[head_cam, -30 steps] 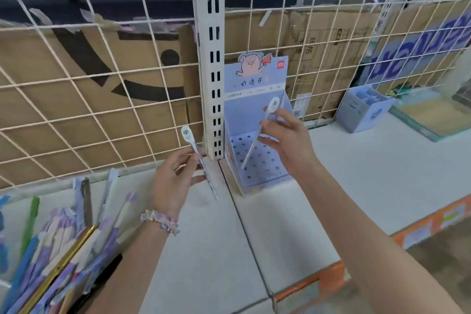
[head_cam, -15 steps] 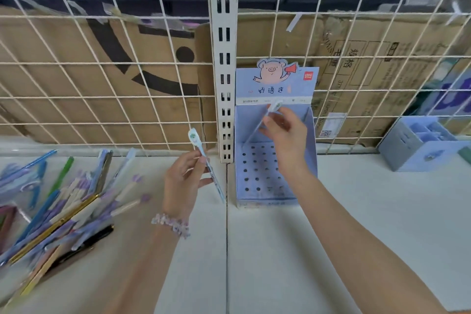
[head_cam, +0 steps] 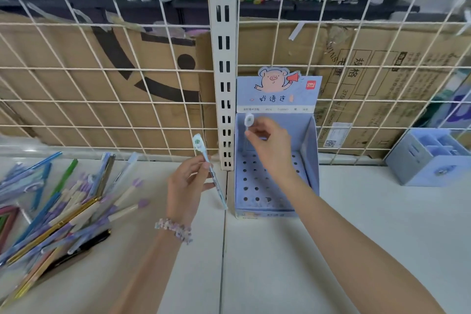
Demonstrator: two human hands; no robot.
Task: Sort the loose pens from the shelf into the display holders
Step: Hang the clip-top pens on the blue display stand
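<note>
The white shelf [head_cam: 356,237] is spread wide, backed by a wire grid [head_cam: 102,84] with cardboard boxes behind it. At the far left a loose heap of pens [head_cam: 58,206] is left waiting on the shelf, well apart from the blue display holder [head_cam: 308,160], which is stood against the upright post, its perforated tray apparently empty. A second grey-blue holder [head_cam: 428,158] is seen at the far right. Over the tray, the right hand [head_cam: 272,145] is closed on a white-capped pen [head_cam: 248,121], held near upright above the back rows. Just left of the holder, the left hand [head_cam: 186,186] is pinched round a green-capped pen [head_cam: 207,166], tilted, tip down. For a clean placing, the pen should be kept vertical, its tip lined up over one back-row hole, and lowered straight; the back rows are best filled first so later pens are not knocked.
</note>
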